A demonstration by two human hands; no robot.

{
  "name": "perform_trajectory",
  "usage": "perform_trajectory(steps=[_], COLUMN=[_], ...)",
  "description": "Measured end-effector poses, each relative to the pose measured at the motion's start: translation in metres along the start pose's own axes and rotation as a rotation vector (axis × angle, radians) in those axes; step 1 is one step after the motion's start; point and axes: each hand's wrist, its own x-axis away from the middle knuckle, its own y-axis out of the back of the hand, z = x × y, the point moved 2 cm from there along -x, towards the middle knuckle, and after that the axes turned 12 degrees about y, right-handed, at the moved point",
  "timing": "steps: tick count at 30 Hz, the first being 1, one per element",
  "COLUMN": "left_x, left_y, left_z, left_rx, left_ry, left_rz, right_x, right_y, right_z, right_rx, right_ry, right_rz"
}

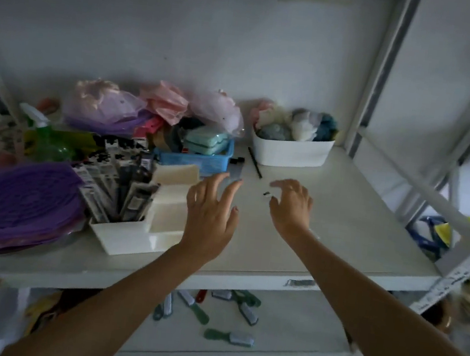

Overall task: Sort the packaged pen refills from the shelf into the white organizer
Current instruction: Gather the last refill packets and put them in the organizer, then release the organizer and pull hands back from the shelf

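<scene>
White shelf board (326, 218) lying dim and mostly bare on the right. Reaching forward over it with both hands, fingers spread, holding nothing. Hovering the left hand (212, 204) just short of a flat packet (235, 175) beside the blue basket (197, 158), long axis seemingly pointing away. Curling the right hand (291, 205) near a small dark scrap (266, 194). Standing already in the white organizer (133, 224), just left: many refill packs (120, 187).
</scene>
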Motion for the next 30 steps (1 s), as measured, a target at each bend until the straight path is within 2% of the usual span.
perform_trajectory(steps=[2, 5, 6, 8, 11, 17, 21, 23, 26, 28, 30], left_x=[0.005, 0.013, 0.016, 0.018, 0.016, 0.018, 0.016, 0.013, 0.004, -0.008, -0.026], left_y=[-0.041, -0.097, -0.110, -0.128, -0.142, -0.155, -0.156, -0.154, -0.137, -0.109, -0.074], left_z=[-0.027, -0.059, -0.070, -0.090, -0.110, -0.123, -0.117, -0.116, -0.111, -0.101, -0.090], left_rx=[0.032, 0.238, 0.324, 0.482, 0.677, 0.731, 0.831, 0.923, 0.894, 0.895, 0.885], left_ry=[0.082, 0.291, 0.367, 0.513, 0.705, 0.811, 0.878, 0.961, 1.000, 0.912, 0.781], left_rz=[0.214, 0.575, 0.657, 0.712, 0.702, 0.698, 0.684, 0.665, 0.512, 0.325, 0.206], right_x=[0.008, 0.016, 0.017, 0.015, 0.013, 0.008, 0.007, 0.010, 0.020, 0.029, 0.033], right_y=[0.007, 0.011, 0.012, 0.013, 0.011, 0.011, 0.012, 0.015, 0.023, 0.026, 0.029], right_z=[-0.045, -0.093, -0.104, -0.119, -0.126, -0.124, -0.127, -0.123, -0.110, -0.097, -0.081], right_rx=[0.045, 0.039, 0.021, -0.005, -0.024, 0.036, -0.064, -0.197, -0.520, -0.637, -0.663], right_ry=[-0.058, -0.116, -0.137, -0.177, -0.186, -0.068, -0.150, -0.201, -0.235, -0.195, -0.144], right_rz=[0.138, 0.267, 0.278, 0.283, 0.291, 0.391, 0.429, 0.405, 0.359, 0.415, 0.451])
